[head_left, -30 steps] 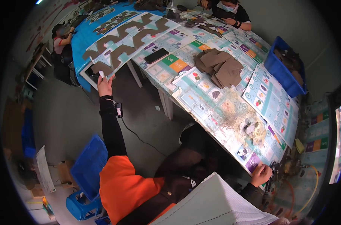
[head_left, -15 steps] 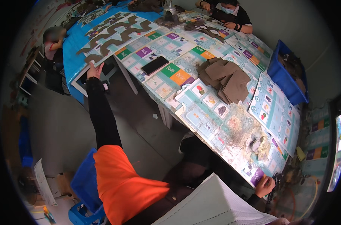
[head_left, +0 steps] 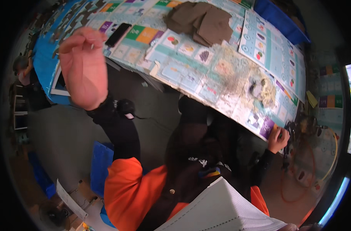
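Pieces of brown sheet material [head_left: 216, 25] lie in a loose, overlapping pile on the bench [head_left: 175, 77], beyond the stained patch and short of the blue bin [head_left: 283, 18]. They look thin, matt and light; you should find them pliable rather than brittle, with little slip, though loose layers may slide apart. If you lift any, pinch a free edge on the side nearest you, or support several from beneath. The pile's long axis runs from upper left to lower right; the uppermost pieces point roughly away from you, while the rest splay toward the upper left.

Your left hand [head_left: 85, 68] is raised off the bench's left edge, palm bare and fingers bent inward; blur hides whether the fingertips pinch anything. Just beside it in the view lies a dark phone [head_left: 118, 35], its long axis slanting from lower left to upper right. Expect it to be rigid, smooth and breakable, best held by its long sides.

Your right hand [head_left: 278, 139] is at the near right corner, fingers curled narrow, beside a dark fitting [head_left: 290, 127]; you cannot tell whether it grips something.
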{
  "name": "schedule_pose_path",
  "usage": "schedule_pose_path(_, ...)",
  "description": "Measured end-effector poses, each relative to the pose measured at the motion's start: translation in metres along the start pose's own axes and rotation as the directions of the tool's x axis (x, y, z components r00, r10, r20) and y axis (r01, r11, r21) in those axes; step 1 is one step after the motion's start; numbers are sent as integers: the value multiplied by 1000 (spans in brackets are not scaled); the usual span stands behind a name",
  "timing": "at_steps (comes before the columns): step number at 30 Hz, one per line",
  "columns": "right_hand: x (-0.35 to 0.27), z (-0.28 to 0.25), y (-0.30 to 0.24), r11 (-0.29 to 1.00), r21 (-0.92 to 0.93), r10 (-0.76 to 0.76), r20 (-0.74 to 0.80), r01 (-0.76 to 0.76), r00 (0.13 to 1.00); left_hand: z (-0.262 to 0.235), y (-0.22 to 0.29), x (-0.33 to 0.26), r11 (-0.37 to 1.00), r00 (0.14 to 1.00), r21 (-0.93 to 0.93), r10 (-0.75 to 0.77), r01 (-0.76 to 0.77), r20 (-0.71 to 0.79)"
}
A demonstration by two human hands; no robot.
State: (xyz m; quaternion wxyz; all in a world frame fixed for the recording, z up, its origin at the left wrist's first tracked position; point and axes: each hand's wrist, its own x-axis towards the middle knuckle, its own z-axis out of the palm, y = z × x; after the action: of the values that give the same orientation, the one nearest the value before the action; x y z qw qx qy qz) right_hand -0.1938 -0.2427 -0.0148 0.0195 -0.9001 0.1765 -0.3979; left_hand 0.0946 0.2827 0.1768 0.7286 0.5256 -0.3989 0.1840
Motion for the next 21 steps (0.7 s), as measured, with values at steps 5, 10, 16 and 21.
schedule_pose_path(5, -4, 0, -2, 987, 102, 127, 0, -126, 992, 153, 32, -12, 891, 831, -438, 148, 123, 536)
schedule_pose_path(10, -3, -1, 3, 975, 183, 136, -40, -126, 990, 237, 32, -23, 739, 749, -619, 247, 264, 614)
schedule_pose_path(16, -1, -13, 1, 947, 261, 194, 1, -188, 981, 284, 23, -38, 653, 739, -686, 281, 320, 612)
schedule_pose_path(21, 5, -19, -3, 900, 376, 249, -28, -221, 968, 317, 28, -38, 629, 703, -708, 343, 321, 623)
